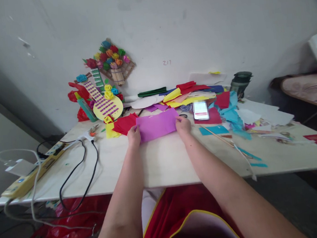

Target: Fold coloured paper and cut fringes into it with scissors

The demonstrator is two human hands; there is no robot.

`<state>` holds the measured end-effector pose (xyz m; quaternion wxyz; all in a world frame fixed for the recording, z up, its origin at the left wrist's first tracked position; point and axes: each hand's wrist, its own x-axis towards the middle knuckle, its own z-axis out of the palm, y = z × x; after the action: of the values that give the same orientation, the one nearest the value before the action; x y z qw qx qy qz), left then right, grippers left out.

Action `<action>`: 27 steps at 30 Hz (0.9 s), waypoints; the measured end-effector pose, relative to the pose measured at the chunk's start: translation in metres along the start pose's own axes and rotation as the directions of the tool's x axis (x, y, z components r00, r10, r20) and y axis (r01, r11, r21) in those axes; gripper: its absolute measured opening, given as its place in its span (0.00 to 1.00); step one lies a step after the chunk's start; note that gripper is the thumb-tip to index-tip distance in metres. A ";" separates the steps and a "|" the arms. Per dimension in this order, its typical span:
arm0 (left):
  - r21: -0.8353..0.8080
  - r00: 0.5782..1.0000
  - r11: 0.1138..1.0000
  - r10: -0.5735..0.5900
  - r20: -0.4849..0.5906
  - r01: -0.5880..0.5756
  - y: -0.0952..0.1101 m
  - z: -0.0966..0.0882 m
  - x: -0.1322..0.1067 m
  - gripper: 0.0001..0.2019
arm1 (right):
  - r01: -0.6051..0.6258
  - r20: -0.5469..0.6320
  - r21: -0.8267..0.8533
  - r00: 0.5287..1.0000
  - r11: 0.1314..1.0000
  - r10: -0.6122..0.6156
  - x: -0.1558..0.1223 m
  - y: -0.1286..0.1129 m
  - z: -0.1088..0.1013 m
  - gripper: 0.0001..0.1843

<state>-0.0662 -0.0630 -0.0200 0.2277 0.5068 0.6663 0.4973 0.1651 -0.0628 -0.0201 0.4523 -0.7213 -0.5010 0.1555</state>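
Note:
A sheet of purple crepe paper (157, 126) is stretched between my two hands above the table. My left hand (134, 137) pinches its left edge, thumb on top. At the opposite edge my right hand (183, 125) grips the sheet, fingers closed. Just behind the left hand lie red paper (125, 124) and a bit of yellow paper (110, 131). The handle of what looks like a pair of scissors (184, 115) peeks out behind my right hand. To the right of that, a phone with a lit, blurred screen (200, 110) rests on dark red paper (213, 116).
A paper-flower guitar craft (108, 108) and a green glue bottle (86, 108) stand at the back left. A power strip (35, 174), hot glue gun (88, 135) and cables lie left. Colored paper is piled behind (184, 96); a stick (217, 135), blue scraps and a dark bottle (240, 84) are right.

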 end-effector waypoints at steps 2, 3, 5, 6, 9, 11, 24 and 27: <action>0.220 0.999 0.974 0.053 0.012 -0.054 0.005 -0.003 -0.003 0.16 | 0.041 0.054 -0.180 0.998 0.983 -0.032 -0.006 -0.004 -0.002 0.19; 0.298 0.998 0.952 0.062 0.027 -0.068 0.008 -0.004 -0.005 0.16 | 0.089 0.070 -0.261 0.995 0.961 -0.073 -0.009 -0.005 -0.003 0.19; 0.399 0.997 0.914 0.061 0.054 -0.077 0.012 -0.005 -0.009 0.17 | 0.208 0.065 -0.385 0.978 0.899 -0.198 -0.015 -0.009 -0.004 0.18; 0.430 0.996 0.899 0.057 0.063 -0.079 0.014 -0.006 -0.010 0.17 | 0.259 0.052 -0.426 0.963 0.867 -0.263 -0.018 -0.011 -0.004 0.18; 0.475 0.996 0.876 0.053 0.071 -0.081 0.017 -0.007 -0.013 0.17 | 0.394 0.091 -0.486 0.910 0.780 -0.404 -0.027 -0.019 -0.004 0.20; 0.481 0.996 0.874 0.046 0.071 -0.075 0.018 -0.007 -0.013 0.17 | 0.460 0.186 -0.504 0.885 0.731 -0.428 -0.032 -0.024 -0.002 0.23; 0.433 0.996 0.897 0.070 0.056 -0.087 0.015 -0.008 -0.012 0.17 | 0.499 0.424 -0.574 0.859 0.649 -0.286 -0.043 -0.037 0.003 0.20; 0.427 0.997 0.901 0.069 0.044 -0.081 0.015 -0.009 -0.012 0.17 | 0.499 0.428 -0.576 0.859 0.648 -0.282 -0.041 -0.037 0.002 0.18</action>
<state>-0.0624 -0.0780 -0.0057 0.1009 0.5765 0.7361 0.3401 0.1235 -0.0941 -0.0014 0.1041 -0.6748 -0.7300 -0.0298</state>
